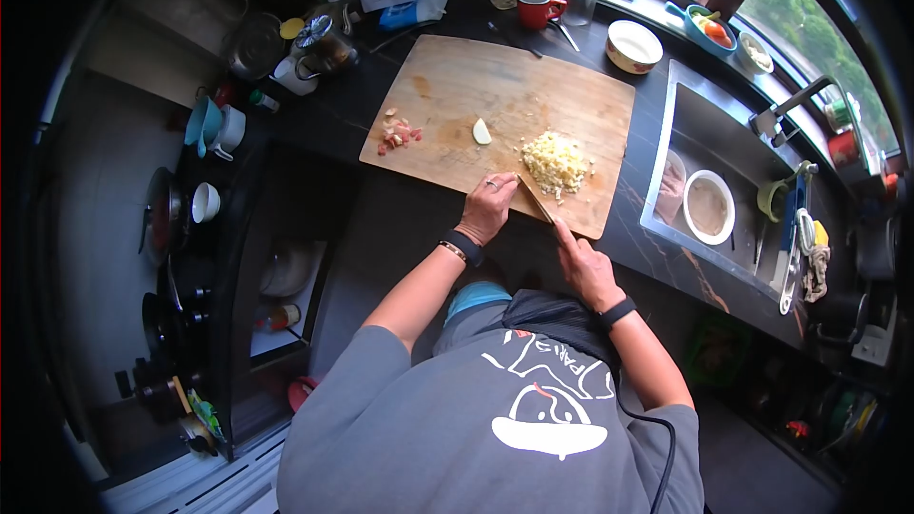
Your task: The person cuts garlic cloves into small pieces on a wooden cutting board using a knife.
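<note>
My right hand point(587, 271) is closed around the handle of a knife point(539, 202), whose blade points up and left over the near edge of a wooden cutting board point(457, 67). At the blade's tip end, the fingers of my left hand point(488, 207) are pinched together against the blade. Just beyond the knife lies a pile of finely chopped pale yellow pieces point(554, 162). A pale wedge point(482, 131) rests by itself left of the pile. Farther left on the board is a small heap of chopped pink pieces point(398, 134).
Right of the board is a sink point(672, 114) holding a white bowl point(709, 207) and a faucet point(795, 105) above. Behind the board stand a red mug point(539, 8), a glass jar point(579, 0) and a patterned bowl point(634, 46). A glass pot point(322, 43) stands back left.
</note>
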The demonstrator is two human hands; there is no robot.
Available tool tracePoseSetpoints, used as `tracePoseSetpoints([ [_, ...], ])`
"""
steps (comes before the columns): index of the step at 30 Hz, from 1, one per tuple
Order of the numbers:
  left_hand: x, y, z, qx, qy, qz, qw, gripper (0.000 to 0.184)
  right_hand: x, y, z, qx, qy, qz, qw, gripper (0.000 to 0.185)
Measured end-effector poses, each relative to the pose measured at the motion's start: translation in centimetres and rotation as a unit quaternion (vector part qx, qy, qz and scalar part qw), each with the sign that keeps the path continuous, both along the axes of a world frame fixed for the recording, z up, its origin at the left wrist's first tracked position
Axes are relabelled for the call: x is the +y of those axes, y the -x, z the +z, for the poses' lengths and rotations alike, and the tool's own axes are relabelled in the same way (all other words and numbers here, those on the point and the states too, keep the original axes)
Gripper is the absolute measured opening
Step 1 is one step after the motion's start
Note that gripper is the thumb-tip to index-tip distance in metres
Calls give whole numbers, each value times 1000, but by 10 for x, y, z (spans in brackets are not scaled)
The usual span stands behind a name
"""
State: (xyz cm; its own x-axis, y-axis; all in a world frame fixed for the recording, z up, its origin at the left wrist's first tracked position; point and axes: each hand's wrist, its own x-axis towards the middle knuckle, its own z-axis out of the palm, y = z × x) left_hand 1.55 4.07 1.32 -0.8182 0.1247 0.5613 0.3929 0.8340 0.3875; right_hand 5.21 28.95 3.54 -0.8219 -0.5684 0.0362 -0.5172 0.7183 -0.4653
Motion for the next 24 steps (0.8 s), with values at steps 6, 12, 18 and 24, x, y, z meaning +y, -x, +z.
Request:
tracePoseSetpoints([
  [6,0,-1,1,5,-4,-1,1000,16,11,2,11,23,87,-4,996,57],
  [12,-1,1,0,1,-4,-7,1000,13,-18,9,30,-12,-6,-1,1000,56],
  [18,0,0,-2,-4,-10,0,1000,13,-29,13,11,42,5,10,999,53],
  [24,-1,0,-3,-1,-18,1,1000,13,-43,21,-15,76,2,-5,997,56],
])
